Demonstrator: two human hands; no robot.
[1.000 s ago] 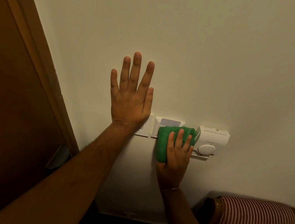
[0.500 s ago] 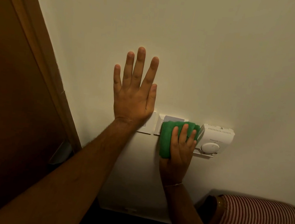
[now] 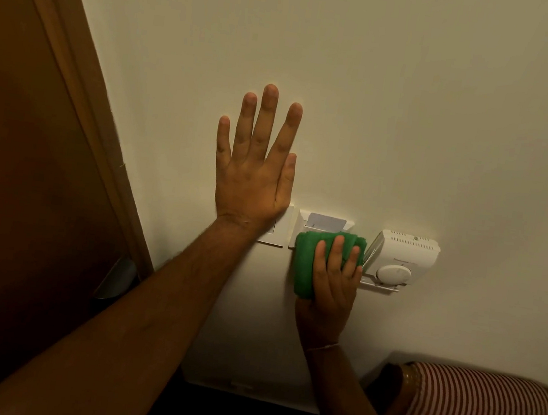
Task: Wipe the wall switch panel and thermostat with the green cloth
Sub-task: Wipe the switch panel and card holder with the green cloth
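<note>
My right hand presses a folded green cloth against the lower part of a white wall panel with a card slot; a card sticks out of the slot's top. Just right of the cloth sits the white thermostat with a round dial, touching my fingers' side. My left hand lies flat on the wall, fingers spread, its heel covering part of a white switch plate.
A brown wooden door and frame run down the left side, with a metal handle low down. A red-and-white striped cushion sits at the lower right. Bare cream wall fills the upper area.
The green cloth and my right hand have stayed on the card-slot panel, shifting only slightly. My left hand stays flat on the wall. The view has drifted a little.
</note>
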